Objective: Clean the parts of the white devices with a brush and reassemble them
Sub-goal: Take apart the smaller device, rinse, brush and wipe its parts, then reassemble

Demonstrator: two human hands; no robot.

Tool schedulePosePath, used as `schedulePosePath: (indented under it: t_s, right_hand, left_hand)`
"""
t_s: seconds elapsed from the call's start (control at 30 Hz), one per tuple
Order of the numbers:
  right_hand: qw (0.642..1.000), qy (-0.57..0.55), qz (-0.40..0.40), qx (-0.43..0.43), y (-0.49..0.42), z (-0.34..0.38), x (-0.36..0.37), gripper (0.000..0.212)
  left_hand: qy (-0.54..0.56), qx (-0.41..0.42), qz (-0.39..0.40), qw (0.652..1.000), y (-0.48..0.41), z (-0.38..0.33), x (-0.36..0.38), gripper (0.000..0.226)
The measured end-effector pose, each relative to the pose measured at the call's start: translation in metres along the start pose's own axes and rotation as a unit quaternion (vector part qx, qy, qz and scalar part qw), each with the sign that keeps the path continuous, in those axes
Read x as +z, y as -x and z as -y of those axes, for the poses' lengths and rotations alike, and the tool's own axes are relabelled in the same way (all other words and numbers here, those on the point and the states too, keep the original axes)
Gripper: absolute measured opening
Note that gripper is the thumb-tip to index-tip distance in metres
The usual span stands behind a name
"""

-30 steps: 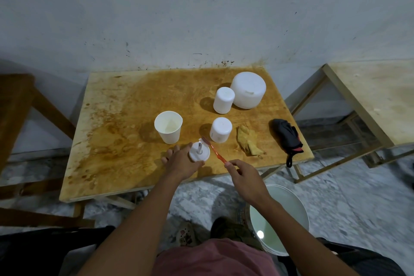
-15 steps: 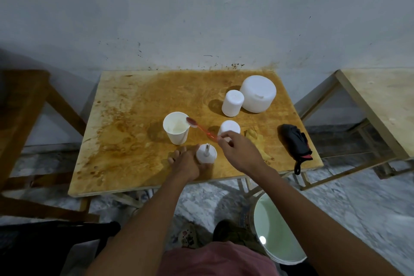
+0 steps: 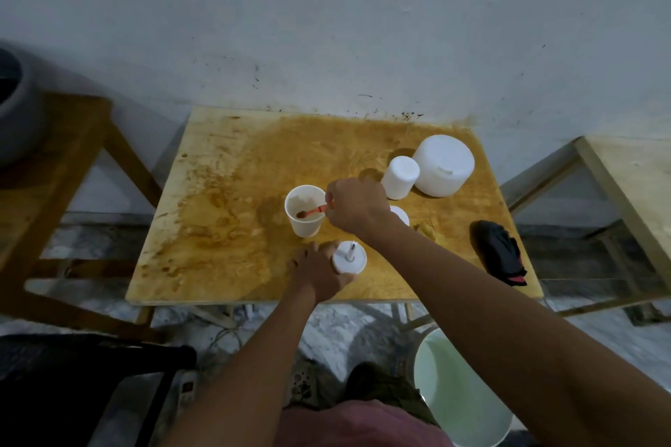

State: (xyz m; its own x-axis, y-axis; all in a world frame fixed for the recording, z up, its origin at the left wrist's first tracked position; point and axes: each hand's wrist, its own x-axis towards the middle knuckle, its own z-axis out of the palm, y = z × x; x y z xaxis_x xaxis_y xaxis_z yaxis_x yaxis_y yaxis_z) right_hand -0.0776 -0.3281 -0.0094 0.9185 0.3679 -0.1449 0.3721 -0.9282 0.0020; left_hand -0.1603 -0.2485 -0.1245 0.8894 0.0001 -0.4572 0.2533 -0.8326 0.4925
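The right hand (image 3: 354, 207) covers most of the brush (image 3: 312, 211), so only its orange end shows inside the cup (image 3: 304, 229). A small white cap (image 3: 401, 214) and a yellow cloth (image 3: 425, 231) sit mostly hidden behind that wrist and forearm. The fingertips of the left hand (image 3: 319, 274) disappear under the white disc (image 3: 349, 259). A grey pot (image 3: 14, 120) is cut off by the left edge, and the right arm hides part of the bucket (image 3: 457, 392)

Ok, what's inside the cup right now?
The brush head, dipped in by the right hand. The cup bottom under the bristles is hidden, and I cannot tell whether there is liquid.
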Motion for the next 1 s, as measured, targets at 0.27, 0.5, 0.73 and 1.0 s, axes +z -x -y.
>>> schedulePosePath:
  t_s: [0.27, 0.5, 0.73, 1.0]
  right_hand:
    - [0.998, -0.054, -0.013, -0.025, -0.002, -0.008, 0.001, 0.038]
    - [0.985, -0.159, -0.063, -0.012, 0.015, -0.018, 0.003, 0.039]
    - [0.967, -0.248, -0.060, -0.002, 0.025, -0.020, 0.008, 0.041]
    - [0.963, -0.262, -0.066, 0.015, 0.030, -0.021, 0.005, 0.046]
  left_hand:
    - [-0.012, -0.006, -0.006, 1.000, -0.002, -0.001, 0.000, 0.077]
    - [-0.022, -0.017, -0.001, 1.000, -0.002, -0.001, 0.000, 0.077]
    - [-0.025, -0.018, -0.001, 1.000, -0.001, -0.003, -0.002, 0.076]
    - [-0.032, -0.019, 0.000, 0.999, -0.001, -0.003, -0.001, 0.074]
